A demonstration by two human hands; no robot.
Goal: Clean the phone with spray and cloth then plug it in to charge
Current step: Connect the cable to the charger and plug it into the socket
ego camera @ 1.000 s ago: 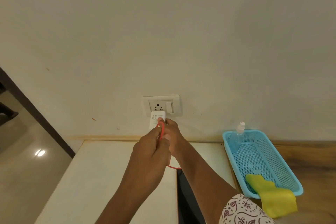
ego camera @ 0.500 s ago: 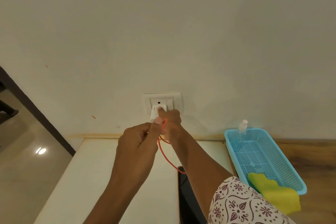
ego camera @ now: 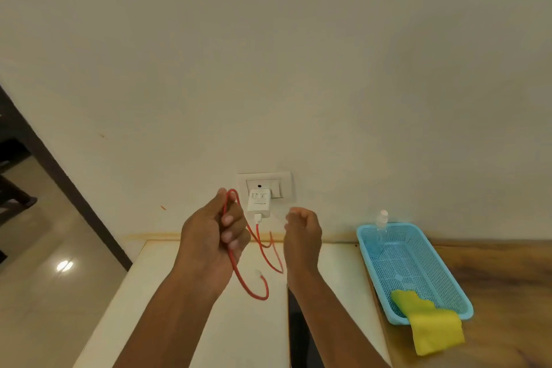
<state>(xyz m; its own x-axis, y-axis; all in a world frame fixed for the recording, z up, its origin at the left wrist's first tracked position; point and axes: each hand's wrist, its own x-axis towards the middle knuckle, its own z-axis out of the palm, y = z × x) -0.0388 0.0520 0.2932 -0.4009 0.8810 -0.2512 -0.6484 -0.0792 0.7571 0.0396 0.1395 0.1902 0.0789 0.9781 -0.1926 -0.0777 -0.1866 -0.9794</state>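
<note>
Hands of a person reach out over a pale bench (ego camera: 125,302) toward a cream wall. A white charger (ego camera: 259,202) sits plugged into a white wall socket (ego camera: 285,185) just above the back edge of the bench, with a red cable (ego camera: 239,273) plugged into its underside. The left hand (ego camera: 213,239) is closed around a loop of that cable, held up just left of the charger; the loop rises above the fingers and the rest hangs below the fist, curling to a free white plug end (ego camera: 257,272) that dangles above the bench. The right hand (ego camera: 301,233) is loosely curled, empty, just right of the charger and apart from it. Between the forearms, a dark phone (ego camera: 297,334) lies flat on the bench near the bottom edge, partly hidden by the right arm. To the right, on a wood-grain surface (ego camera: 507,284), stands a blue mesh basket (ego camera: 448,287). A clear spray bottle (ego camera: 380,227) stands upright at its far end, and a yellow cloth (ego camera: 430,327) drapes over its near rim.
</note>
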